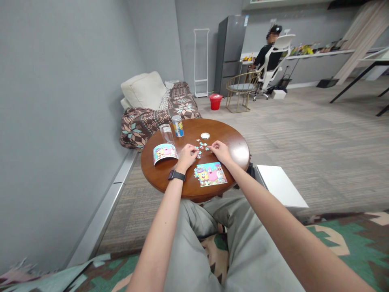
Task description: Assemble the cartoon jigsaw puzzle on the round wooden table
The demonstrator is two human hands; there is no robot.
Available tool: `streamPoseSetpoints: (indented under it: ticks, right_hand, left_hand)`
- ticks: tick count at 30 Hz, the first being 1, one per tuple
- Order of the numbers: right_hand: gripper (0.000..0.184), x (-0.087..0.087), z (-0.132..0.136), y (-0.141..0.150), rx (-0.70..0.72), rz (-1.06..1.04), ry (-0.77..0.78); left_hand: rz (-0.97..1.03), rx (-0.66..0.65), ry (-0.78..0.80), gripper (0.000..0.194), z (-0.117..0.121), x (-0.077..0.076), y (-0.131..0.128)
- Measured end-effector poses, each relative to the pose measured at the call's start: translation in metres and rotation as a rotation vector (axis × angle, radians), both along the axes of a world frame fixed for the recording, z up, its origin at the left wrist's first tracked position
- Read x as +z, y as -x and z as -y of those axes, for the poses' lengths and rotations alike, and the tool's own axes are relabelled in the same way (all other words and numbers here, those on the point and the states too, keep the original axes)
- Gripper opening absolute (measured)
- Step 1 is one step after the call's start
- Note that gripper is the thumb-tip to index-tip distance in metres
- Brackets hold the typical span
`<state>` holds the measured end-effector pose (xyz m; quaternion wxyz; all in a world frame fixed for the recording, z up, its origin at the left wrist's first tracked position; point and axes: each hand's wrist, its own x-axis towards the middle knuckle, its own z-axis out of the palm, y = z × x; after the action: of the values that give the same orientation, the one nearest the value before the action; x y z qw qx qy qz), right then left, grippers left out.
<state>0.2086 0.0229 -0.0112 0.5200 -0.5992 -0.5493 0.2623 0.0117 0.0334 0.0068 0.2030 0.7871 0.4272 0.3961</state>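
On a round wooden table (232,138) lies a partly assembled jigsaw puzzle (212,175) of cartoon figures, its left edge uneven. Beyond it is a loose cluster of puzzle pieces (201,145). My left hand (187,157), with a dark watch on the wrist, is at the cluster's left side, thumb and fingers pinched together; what they hold is too small to make out. At the right side of the cluster, my right hand (221,151) pinches a small puzzle piece (207,148) at its fingertips. A curved picture sheet (165,151) stands left of my left hand.
A clear glass (167,134), a tin can (178,126) and a round lid (205,136) are on the table's far part. Behind stands a covered couch (179,103). A white box (281,185) is right of the table. Another person (263,54) sits at the back.
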Motion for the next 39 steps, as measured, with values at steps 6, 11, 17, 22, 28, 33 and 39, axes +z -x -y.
streamPoseSetpoints:
  ticks: [6,11,17,22,28,33,39]
  right_hand:
    - [0.010,-0.0016,0.0000,0.0004,0.057,-0.041,0.011]
    - [0.006,0.0007,0.0007,0.0012,0.037,-0.024,0.006]
    - [0.011,0.0029,0.0022,0.0008,-0.066,0.097,-0.018]
    - [0.008,0.0012,0.0024,-0.0002,-0.069,0.134,-0.044]
    - [0.009,0.0015,0.0021,0.0006,-0.046,0.147,-0.002]
    - [0.007,-0.0007,0.0011,-0.0004,-0.035,0.084,0.017]
    - [0.004,-0.0019,0.0012,-0.0013,-0.034,0.062,0.022]
  left_hand:
    - [0.007,0.009,-0.009,0.019,0.0026,0.0028,-0.0008]
    - [0.014,0.043,-0.001,0.022,0.0052,0.0049,-0.0022]
    - [0.022,0.029,0.022,0.018,0.0028,0.0032,-0.0026]
    - [0.067,0.018,0.064,0.022,-0.0009,-0.0004,-0.0018]
    - [0.057,-0.003,0.036,0.024,-0.0002,-0.0011,-0.0008]
    - [0.100,-0.001,0.096,0.011,0.0020,0.0017,-0.0011]
    - [0.110,0.024,0.087,0.005,0.0033,0.0050,-0.0013]
